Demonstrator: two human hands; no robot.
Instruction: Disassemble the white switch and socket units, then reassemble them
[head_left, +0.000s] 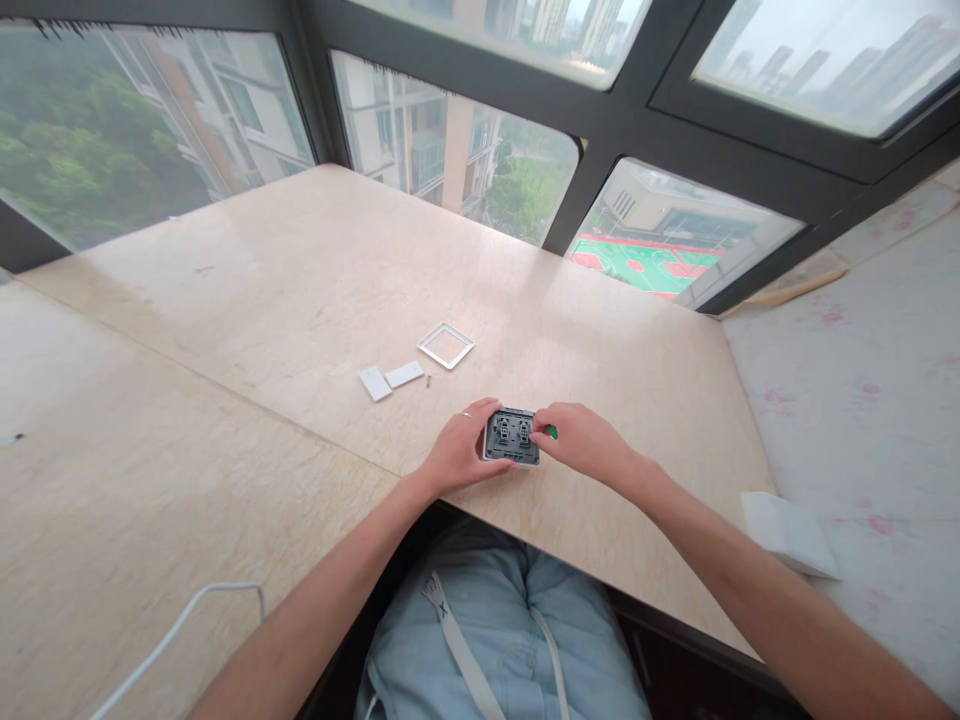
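Observation:
A square wall switch body (pixel 512 437), dark grey inside with a white edge, is held near the front edge of the surface. My left hand (pixel 466 445) wraps its left side, thumb below and fingers above. At its right side my right hand (pixel 574 436) is closed in a pinch over the switch's inner parts. A bit of green (pixel 552 432) shows among the right fingers; the rest of it is hidden. Beyond the hands lie a white square frame (pixel 421 347), two white rocker plates (pixel 375 384) and a tiny brownish piece (pixel 428 381).
The pale surface (pixel 285 290) runs back to the dark-framed windows (pixel 615 125). A white block-like object (pixel 787 533) stands by the papered wall at right. A white cable (pixel 176 622) lies at the lower left. My lap is below the front edge.

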